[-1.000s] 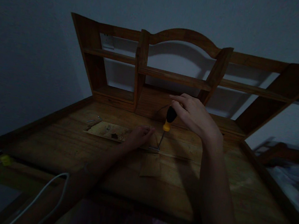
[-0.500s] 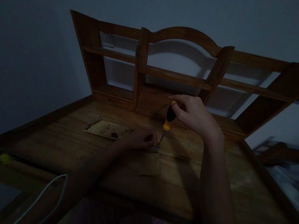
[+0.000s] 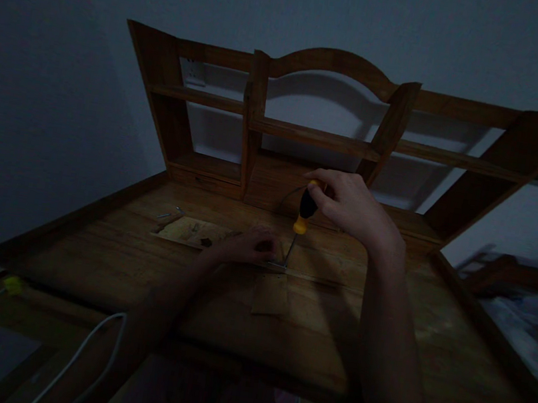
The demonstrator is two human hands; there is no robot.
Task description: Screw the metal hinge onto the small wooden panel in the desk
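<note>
In dim light my right hand (image 3: 349,207) is closed round the black and yellow handle of a screwdriver (image 3: 303,215) held nearly upright. Its thin shaft runs down to a small metal bracket (image 3: 278,267) on the wooden desk top (image 3: 380,339). My left hand (image 3: 250,244) rests on the desk just left of the shaft's tip, fingers curled by the bracket; whether it pinches anything is hidden. A small wooden block (image 3: 271,294) lies just in front of the bracket.
A wooden hutch with shelves (image 3: 319,135) stands at the back of the desk. A flat pale board with small bits on it (image 3: 188,231) lies left of my left hand. A white cable (image 3: 80,348) hangs at the front left. A bed (image 3: 533,328) is at the right.
My left hand slid slightly right toward the screwdriver tip and its fingers curled in. The right hand and screwdriver stayed almost in place.
</note>
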